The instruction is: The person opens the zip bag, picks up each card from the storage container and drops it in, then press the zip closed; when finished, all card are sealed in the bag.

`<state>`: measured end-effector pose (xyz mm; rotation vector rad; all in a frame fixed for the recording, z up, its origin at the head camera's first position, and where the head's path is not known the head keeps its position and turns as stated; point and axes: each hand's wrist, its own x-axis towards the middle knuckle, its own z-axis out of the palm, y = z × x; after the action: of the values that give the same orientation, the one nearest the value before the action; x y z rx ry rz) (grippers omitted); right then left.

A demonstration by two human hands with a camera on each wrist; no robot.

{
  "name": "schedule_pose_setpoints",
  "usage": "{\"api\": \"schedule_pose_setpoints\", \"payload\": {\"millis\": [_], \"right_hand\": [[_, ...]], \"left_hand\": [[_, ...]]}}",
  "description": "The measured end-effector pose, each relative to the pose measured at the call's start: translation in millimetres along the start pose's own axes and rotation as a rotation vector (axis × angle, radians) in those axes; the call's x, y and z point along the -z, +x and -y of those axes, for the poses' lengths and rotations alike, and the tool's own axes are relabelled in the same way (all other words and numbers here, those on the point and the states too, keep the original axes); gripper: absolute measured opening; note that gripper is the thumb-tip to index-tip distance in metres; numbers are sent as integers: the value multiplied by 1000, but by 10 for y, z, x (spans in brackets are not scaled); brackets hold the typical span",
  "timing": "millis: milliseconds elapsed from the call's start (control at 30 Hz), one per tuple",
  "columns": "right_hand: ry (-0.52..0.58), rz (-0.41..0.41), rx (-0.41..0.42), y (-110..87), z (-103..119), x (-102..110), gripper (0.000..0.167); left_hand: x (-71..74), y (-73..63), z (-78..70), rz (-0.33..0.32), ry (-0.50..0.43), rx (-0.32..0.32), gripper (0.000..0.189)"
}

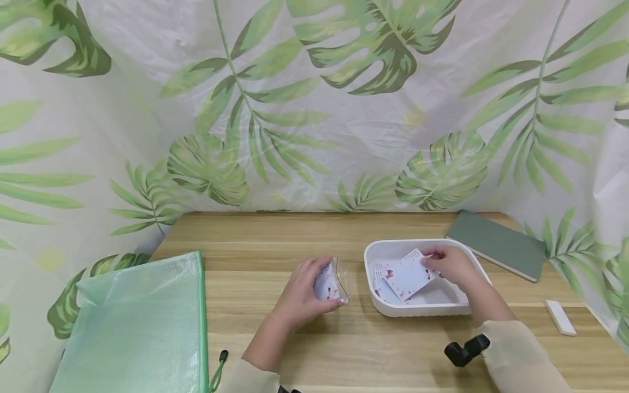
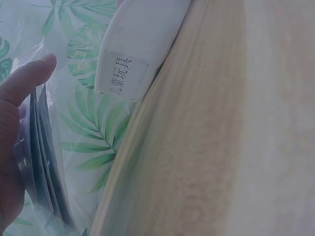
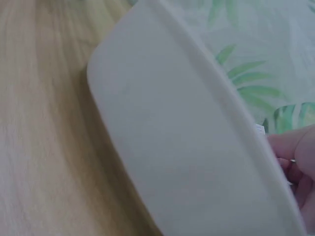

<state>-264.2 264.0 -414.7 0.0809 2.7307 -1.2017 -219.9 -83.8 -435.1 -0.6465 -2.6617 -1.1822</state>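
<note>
My left hand [image 1: 304, 289] grips a clear plastic bag [image 1: 342, 281] above the table, left of the white bin. Several printed cards show inside the bag [image 2: 47, 157], edge-on in the left wrist view. Over the white bin [image 1: 422, 311], my right hand [image 1: 454, 265] pinches a pale card [image 1: 409, 274] with small red-brown pictures by its upper right edge. Under it, more of the same cards [image 1: 380, 289] lie in the bin's left part. The bin's wall hides much of the right hand [image 3: 298, 157] in the right wrist view.
A green mesh zipper pouch [image 1: 140, 322] lies at the left of the wooden table [image 1: 324, 355]. Behind the bin, to the right, is a dark green notebook [image 1: 498, 243]. A small white block [image 1: 560, 317] sits near the right edge. A leaf-print sheet [image 1: 314, 109] hangs behind.
</note>
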Motion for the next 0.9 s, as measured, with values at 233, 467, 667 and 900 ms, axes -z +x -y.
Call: {"api": "schedule_pose_setpoints", "payload": {"millis": [233,467,667,900], "right_hand": [[208,-154,53,-271,231,56,50],[501,-324,31,-507,509,-164,44],[600,-388,-1,-587,705,-424,37],[674,-363,42,-631,821,-689,36]], "left_hand": [[-3,-4,-2,-5,-1,3,86],[-15,-6,-2,-6,-4,3,85],[-23,-10,6,-5,1,5,85],[-20,-9,10,-22,24,8,86]]}}
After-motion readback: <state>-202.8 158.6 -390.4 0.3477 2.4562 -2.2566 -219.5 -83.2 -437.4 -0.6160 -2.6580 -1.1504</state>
